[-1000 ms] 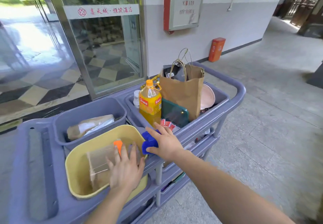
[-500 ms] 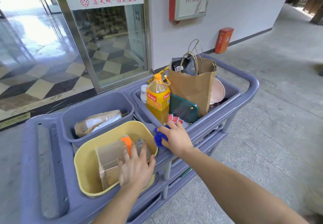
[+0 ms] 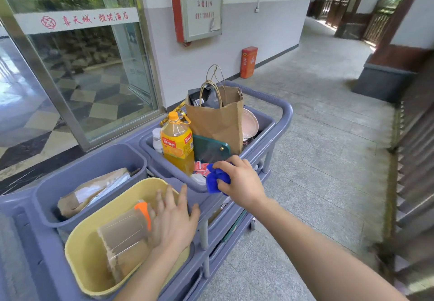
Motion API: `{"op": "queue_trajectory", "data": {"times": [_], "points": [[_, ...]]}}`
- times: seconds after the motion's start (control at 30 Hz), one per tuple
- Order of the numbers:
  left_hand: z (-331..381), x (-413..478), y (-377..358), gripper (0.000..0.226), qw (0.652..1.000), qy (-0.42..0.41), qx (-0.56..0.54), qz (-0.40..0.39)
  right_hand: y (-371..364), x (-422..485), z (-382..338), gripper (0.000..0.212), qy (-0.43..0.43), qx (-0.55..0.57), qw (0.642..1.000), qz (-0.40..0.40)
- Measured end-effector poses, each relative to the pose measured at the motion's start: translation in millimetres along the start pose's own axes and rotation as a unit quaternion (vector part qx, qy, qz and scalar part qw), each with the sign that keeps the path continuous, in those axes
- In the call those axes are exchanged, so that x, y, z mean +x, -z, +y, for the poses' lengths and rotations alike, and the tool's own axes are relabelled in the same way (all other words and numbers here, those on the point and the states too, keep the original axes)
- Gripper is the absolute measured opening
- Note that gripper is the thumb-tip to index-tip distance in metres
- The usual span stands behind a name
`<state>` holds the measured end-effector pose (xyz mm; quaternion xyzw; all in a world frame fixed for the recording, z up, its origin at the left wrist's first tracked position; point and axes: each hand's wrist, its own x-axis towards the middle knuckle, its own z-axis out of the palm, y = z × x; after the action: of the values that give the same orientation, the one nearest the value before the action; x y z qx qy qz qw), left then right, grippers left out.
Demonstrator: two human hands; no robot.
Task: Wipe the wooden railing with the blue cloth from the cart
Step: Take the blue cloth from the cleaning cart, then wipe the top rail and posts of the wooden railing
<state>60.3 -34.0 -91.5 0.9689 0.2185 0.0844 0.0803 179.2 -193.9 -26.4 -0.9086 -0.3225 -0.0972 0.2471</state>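
Observation:
A bunched blue cloth [image 3: 215,179] sits in my right hand [image 3: 242,181], which grips it just above the near rim of the grey-blue cart [image 3: 285,112]. My left hand [image 3: 175,220] hovers with spread fingers over the yellow tub [image 3: 82,260], holding nothing, next to a clear container with an orange spout [image 3: 126,230]. The wooden railing [image 3: 415,150] runs along the right edge of the view, blurred.
The cart's far bin holds an orange juice bottle [image 3: 177,144], a brown paper bag [image 3: 219,117], a green case [image 3: 210,151] and a pink dish. A wrapped parcel [image 3: 94,190] lies in the left bin. Glass door and wall stand behind; tiled floor opens to the right.
My right hand has closed on the blue cloth and lifted it slightly off the cart rim. The view has swung right, bringing the railing in. My left hand stays over the yellow tub.

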Motion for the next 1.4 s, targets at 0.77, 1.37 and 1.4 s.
{"op": "queue_trajectory", "data": {"times": [0.77, 1.37, 1.4], "points": [[310, -57, 39, 0.068, 0.874, -0.46, -0.157, -0.014, 231, -285, 90, 0.043, -0.406, -0.193, 0.861, 0.238], [531, -280, 39, 0.066, 0.579, -0.766, -0.259, -0.104, 286, -548, 32, 0.047, -0.621, -0.303, 0.611, 0.385], [541, -295, 37, 0.064, 0.55, -0.787, -0.259, -0.109, 284, -560, 25, 0.047, -0.637, -0.313, 0.584, 0.394]]}}
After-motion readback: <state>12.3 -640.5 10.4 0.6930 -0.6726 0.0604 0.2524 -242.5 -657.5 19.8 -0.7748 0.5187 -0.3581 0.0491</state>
